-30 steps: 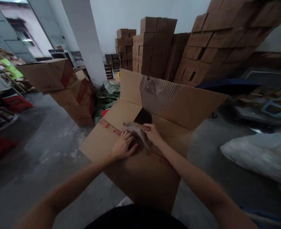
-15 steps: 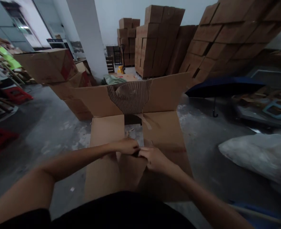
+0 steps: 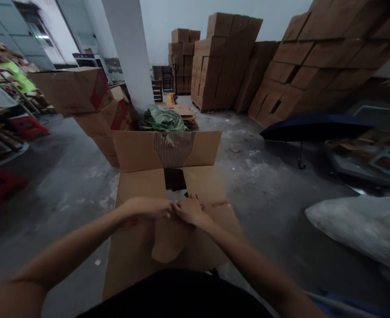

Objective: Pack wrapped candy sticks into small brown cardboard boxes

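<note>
In front of my body lies a large flattened cardboard box (image 3: 203, 179), its far flap (image 3: 133, 150) standing up with a torn patch of bare ridged corrugation (image 3: 175, 148). A ragged gap runs through its middle. My left hand (image 3: 158, 207) and my right hand (image 3: 190, 211) are together over the gap, fingers closed on a loose strip of cardboard (image 3: 170, 243). The strip hangs toward me, and its lower end is ragged. Whether it is still joined to the box is hidden under my hands.
Stacked cartons (image 3: 72, 90) stand at left beside a pillar (image 3: 129, 48). A green sheet (image 3: 163, 118) lies behind the box. Tall carton stacks (image 3: 228, 57) fill the back. To the right are an open umbrella (image 3: 314, 127) and a white plastic sack (image 3: 357, 221). Red stools (image 3: 28, 126) are at left.
Both hands have shifted left in view, still close together. The cardboard strip now hangs further toward me. The far flap appears lower and narrower, and the view has turned slightly.
</note>
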The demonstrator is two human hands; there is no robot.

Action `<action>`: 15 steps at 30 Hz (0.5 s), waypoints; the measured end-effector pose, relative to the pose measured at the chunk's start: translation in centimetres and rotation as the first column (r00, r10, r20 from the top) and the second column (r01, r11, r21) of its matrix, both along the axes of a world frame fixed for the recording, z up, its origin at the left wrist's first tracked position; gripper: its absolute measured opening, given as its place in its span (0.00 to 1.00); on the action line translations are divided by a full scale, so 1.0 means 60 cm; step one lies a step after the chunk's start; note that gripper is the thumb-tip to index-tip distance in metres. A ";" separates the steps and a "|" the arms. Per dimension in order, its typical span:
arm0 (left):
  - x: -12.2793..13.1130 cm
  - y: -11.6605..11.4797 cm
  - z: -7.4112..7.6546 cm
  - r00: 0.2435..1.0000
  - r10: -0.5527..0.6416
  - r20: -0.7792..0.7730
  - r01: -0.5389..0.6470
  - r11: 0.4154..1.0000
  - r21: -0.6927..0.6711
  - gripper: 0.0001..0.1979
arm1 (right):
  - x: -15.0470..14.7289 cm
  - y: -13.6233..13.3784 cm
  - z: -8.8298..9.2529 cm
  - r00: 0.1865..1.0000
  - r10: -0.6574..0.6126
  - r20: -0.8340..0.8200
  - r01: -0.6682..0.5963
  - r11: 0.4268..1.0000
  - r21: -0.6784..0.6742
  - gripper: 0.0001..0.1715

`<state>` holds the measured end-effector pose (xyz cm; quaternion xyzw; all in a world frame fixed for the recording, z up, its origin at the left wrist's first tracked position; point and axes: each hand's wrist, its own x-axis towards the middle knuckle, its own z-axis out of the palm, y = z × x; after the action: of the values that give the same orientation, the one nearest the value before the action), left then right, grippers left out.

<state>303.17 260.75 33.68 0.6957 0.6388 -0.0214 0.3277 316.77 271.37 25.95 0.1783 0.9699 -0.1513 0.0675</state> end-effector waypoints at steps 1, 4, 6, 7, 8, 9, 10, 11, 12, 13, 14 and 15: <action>-0.023 0.003 0.012 0.998 0.050 -0.022 -0.049 0.997 0.066 0.11 | -0.005 -0.003 -0.008 0.999 0.038 -0.005 -0.038 0.998 0.046 0.46; -0.099 0.047 0.019 0.885 0.445 -0.135 -0.308 0.779 0.546 0.22 | -0.027 -0.021 -0.023 0.980 0.192 -0.046 -0.186 0.977 0.102 0.45; -0.146 0.087 -0.010 0.763 0.617 -0.191 -0.300 0.601 0.741 0.35 | -0.042 -0.039 -0.025 0.959 0.274 -0.067 -0.266 0.958 0.105 0.43; -0.164 0.104 -0.031 0.714 0.657 -0.243 -0.269 0.578 0.770 0.43 | -0.047 -0.049 -0.024 0.950 0.302 -0.076 -0.294 0.951 0.101 0.42; -0.178 0.118 -0.055 0.684 0.669 -0.290 -0.263 0.597 0.758 0.49 | -0.051 -0.057 -0.022 0.944 0.320 -0.080 -0.312 0.945 0.093 0.40; -0.185 0.128 -0.079 0.666 0.675 -0.317 -0.280 0.620 0.733 0.53 | -0.054 -0.063 -0.020 0.942 0.325 -0.079 -0.319 0.944 0.084 0.38; -0.188 0.133 -0.103 0.667 0.667 -0.332 -0.302 0.649 0.698 0.55 | -0.056 -0.068 -0.017 0.946 0.317 -0.071 -0.312 0.947 0.072 0.36; -0.186 0.136 -0.124 0.680 0.653 -0.333 -0.325 0.676 0.661 0.57 | -0.058 -0.070 -0.016 0.952 0.301 -0.053 -0.298 0.953 0.060 0.34; -0.181 0.136 -0.144 0.697 0.639 -0.326 -0.344 0.697 0.629 0.58 | -0.061 -0.072 -0.015 0.960 0.279 -0.020 -0.278 0.959 0.045 0.33; -0.176 0.134 -0.161 0.717 0.621 -0.319 -0.357 0.719 0.597 0.60 | -0.064 -0.072 -0.016 0.965 0.260 0.018 -0.261 0.965 0.032 0.32; -0.172 0.131 -0.177 0.734 0.604 -0.310 -0.370 0.739 0.564 0.61 | -0.068 -0.073 -0.017 0.967 0.248 0.055 -0.249 0.968 0.019 0.32; -0.171 0.127 -0.189 0.747 0.594 -0.299 -0.389 0.755 0.528 0.61 | -0.072 -0.074 -0.020 0.968 0.238 0.083 -0.240 0.971 0.011 0.32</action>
<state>292.88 268.39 22.31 0.5263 0.8488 0.0504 0.0013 312.44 266.96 24.75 0.0667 0.9823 -0.1247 0.1229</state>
